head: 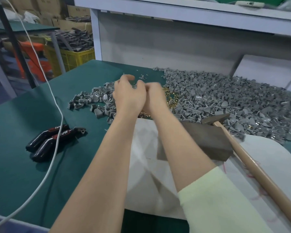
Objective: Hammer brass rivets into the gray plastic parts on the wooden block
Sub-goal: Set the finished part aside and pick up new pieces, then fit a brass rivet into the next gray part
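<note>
Left hand (128,96) and right hand (154,96) are meeting at frame centre above brass rivets (170,97) and gray plastic parts (225,101), fingers curled, contents indiscernible, while the hammer (216,118) is lying unheld alongside the wooden block (207,140), centre right, its visible top bare: hammering apparently pending.

Surface: we log a green-topped table (20,115) | back right: broad heap of gray plastic parts (225,98) | left of centre: smaller pile (91,100) of the same | between the two: loose brass rivets (169,96) | near edge: white sheet (146,165) | left: two black tools (52,140) marked TAPER, white cable (57,106) crossing them
</note>
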{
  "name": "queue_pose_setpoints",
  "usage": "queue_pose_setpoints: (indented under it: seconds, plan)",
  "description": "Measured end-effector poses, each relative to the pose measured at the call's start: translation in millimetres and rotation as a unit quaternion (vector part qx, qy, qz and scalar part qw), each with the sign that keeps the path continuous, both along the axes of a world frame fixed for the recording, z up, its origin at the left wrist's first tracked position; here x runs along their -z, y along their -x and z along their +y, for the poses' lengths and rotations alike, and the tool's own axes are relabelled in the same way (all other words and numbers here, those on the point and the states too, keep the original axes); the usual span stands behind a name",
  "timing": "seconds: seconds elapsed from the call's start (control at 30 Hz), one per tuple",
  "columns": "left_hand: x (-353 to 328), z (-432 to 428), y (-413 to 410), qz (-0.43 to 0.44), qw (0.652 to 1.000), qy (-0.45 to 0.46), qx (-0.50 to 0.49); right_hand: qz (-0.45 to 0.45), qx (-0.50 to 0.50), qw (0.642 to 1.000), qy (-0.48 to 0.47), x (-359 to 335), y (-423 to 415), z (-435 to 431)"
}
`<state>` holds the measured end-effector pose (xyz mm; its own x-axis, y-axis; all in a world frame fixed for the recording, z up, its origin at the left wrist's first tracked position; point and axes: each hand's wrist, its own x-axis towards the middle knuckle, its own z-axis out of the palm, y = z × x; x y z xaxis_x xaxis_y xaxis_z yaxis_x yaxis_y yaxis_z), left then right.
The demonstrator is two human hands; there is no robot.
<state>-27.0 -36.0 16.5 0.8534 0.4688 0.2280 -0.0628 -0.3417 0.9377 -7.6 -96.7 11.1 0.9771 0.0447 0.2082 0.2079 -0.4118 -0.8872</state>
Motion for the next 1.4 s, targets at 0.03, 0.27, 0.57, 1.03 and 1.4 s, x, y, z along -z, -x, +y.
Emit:
queue_pose_setpoints:
  seconds: [0.03, 0.27, 0.57, 1.03, 1.4]
  plan:
    - [-2, -2, 0, -0.017, 1.0, 0.012, -0.002, -0.026, 0.018, 0.999, 0.014, -12, 2, -10]
    - [-12, -46, 12, -0.022, 0.972, 0.139, 0.191, -0.041, 0.014, 0.999, -0.014, -38, 27, -100]
    - [6, -100, 26, 0.021, 0.957, 0.052, 0.285, -0.012, 0.067, 0.997, -0.031, -7, 57, -171]
    - [16, -99, 33, 0.052, 0.909, -0.285, 0.301, 0.057, 0.078, 0.995, -0.016, -5, 67, -179]
    - [14, -98, 35, 0.095, 0.898, -0.3, 0.307, -0.01, 0.111, 0.986, 0.123, 11, 69, -173]
